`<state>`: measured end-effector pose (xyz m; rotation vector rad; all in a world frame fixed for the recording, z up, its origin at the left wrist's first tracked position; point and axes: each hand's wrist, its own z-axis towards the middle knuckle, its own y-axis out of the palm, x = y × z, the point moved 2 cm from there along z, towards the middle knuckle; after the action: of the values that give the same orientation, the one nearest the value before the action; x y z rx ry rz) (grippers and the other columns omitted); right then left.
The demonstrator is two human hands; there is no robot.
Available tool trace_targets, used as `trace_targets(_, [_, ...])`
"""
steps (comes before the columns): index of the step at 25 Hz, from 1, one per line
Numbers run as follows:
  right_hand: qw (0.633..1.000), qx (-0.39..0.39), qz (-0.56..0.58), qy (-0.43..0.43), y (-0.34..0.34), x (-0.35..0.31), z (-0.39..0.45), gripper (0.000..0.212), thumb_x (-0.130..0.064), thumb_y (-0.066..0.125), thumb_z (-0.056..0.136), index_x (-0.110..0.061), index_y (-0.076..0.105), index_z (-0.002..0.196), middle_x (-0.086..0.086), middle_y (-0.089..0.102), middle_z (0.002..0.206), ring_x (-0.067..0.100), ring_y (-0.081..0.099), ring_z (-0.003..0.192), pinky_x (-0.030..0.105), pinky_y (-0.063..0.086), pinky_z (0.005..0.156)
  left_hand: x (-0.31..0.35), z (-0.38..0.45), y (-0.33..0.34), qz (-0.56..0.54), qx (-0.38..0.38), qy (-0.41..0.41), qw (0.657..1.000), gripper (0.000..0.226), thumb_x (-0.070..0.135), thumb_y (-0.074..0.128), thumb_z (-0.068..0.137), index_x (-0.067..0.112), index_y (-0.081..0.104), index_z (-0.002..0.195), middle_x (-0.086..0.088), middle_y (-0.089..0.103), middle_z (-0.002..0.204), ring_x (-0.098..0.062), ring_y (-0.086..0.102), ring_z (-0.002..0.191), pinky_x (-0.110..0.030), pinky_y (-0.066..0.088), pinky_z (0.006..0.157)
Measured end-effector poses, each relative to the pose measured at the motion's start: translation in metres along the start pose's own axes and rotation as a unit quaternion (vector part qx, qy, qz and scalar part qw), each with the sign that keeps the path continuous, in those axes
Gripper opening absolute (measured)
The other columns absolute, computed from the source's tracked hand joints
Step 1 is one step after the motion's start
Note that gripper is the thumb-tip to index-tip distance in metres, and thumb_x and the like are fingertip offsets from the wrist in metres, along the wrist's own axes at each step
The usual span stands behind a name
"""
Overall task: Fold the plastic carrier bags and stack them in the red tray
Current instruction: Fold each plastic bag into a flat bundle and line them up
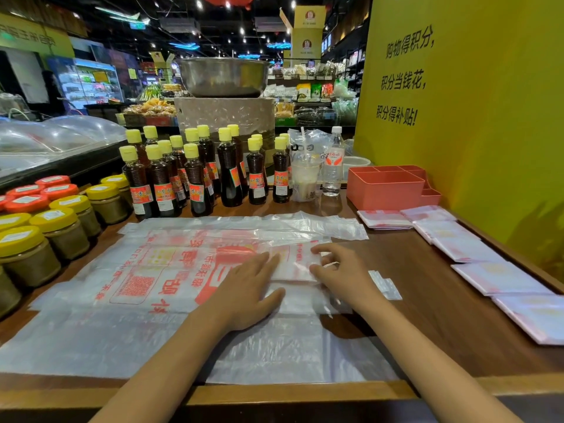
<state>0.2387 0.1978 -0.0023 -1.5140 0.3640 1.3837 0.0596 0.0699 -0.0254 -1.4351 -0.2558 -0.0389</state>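
On the table [427,300] just ahead of me, both hands work one small folded bag [294,264] that lies on top of the flat bags [152,270]. My left hand [250,288] lies flat with fingers straight, pressing the packet's left edge, I judge to keep the slippery film from springing open. My right hand [338,270] has its fingers curled on the right edge, pinching the fold tight.

The spread bags reach from nine o'clock to the middle, printed red side up, so the next one is ready underneath (a sensible queue). Finished squares [500,276] run in a row from one to three o'clock along the table's right side, not yet in the red tray [384,190], which stands at one o'clock, near the yellow wall [473,117]; I cannot see any bags inside it.

Dark bottles [195,178] with yellow caps stand at twelve, jars [61,227] at ten. The table is brown wood with a raised lip. Beyond is a shop floor, shelves and a big steel basin [224,76].
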Motion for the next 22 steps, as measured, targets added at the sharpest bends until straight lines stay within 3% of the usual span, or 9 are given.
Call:
trace_targets(3, [0.999,0.023,0.036,0.016,-0.005,0.011,0.005,0.029,-0.012,0.069,0.09,-0.031,0.068,0.111,0.002,0.063,0.098,0.013,0.061,0.07,0.022,0.049,0.06,-0.002,0.0,0.003,-0.013,-0.02,0.004,1.0,0.073,0.061,0.028,0.101,0.035,-0.009,0.158,0.012,-0.008,0.166,-0.009,0.001,0.152,-0.035,0.006,0.124])
trace_targets(9, [0.993,0.074,0.053,0.072,-0.058,0.031,0.009,0.033,-0.004,0.06,0.096,-0.02,0.067,0.124,0.002,0.062,0.118,0.01,0.062,0.086,0.016,0.049,0.062,-0.006,0.013,-0.003,0.011,-0.092,-0.001,0.996,0.065,0.058,0.03,0.101,0.038,0.007,0.159,0.011,0.002,0.167,-0.01,0.004,0.153,-0.036,0.007,0.124])
trace_targets(12, [0.985,0.127,-0.071,0.094,-0.105,0.057,0.008,0.033,-0.009,0.056,0.098,-0.02,0.067,0.127,0.005,0.061,0.13,0.014,0.061,0.092,0.026,0.049,0.072,0.017,0.027,-0.016,0.022,-0.067,-0.015,0.997,0.065,0.052,0.043,0.099,0.028,0.025,0.157,0.005,0.012,0.166,-0.016,0.013,0.152,-0.037,0.014,0.123])
trace_targets(16, [0.961,0.15,-0.211,0.095,-0.14,0.081,0.007,0.036,-0.006,0.048,0.099,-0.015,0.063,0.131,0.01,0.057,0.141,0.025,0.054,0.125,0.031,0.043,0.096,0.095,0.057,-0.015,0.006,0.011,0.084,0.996,0.057,0.043,0.041,0.103,0.023,0.03,0.155,0.004,0.022,0.164,-0.013,0.019,0.15,-0.034,0.017,0.121])
trace_targets(19, [0.937,0.125,-0.322,0.06,-0.14,0.085,0.009,0.036,-0.006,0.046,0.099,-0.014,0.061,0.13,0.013,0.059,0.132,0.029,0.057,0.118,0.036,0.046,0.094,0.134,0.08,0.006,-0.012,-0.024,0.112,0.993,0.057,0.046,0.037,0.103,0.025,0.029,0.155,0.004,0.022,0.164,-0.013,0.021,0.149,-0.036,0.016,0.123])
trace_targets(22, [0.903,0.089,-0.419,0.031,-0.131,0.093,0.009,0.028,-0.004,0.044,0.093,-0.013,0.061,0.114,0.012,0.057,0.116,0.033,0.058,0.106,0.04,0.048,0.083,0.143,0.093,0.025,-0.013,-0.059,0.103,0.993,0.059,0.05,0.031,0.104,0.028,0.022,0.158,0.006,0.015,0.166,-0.013,0.016,0.151,-0.04,0.012,0.124])
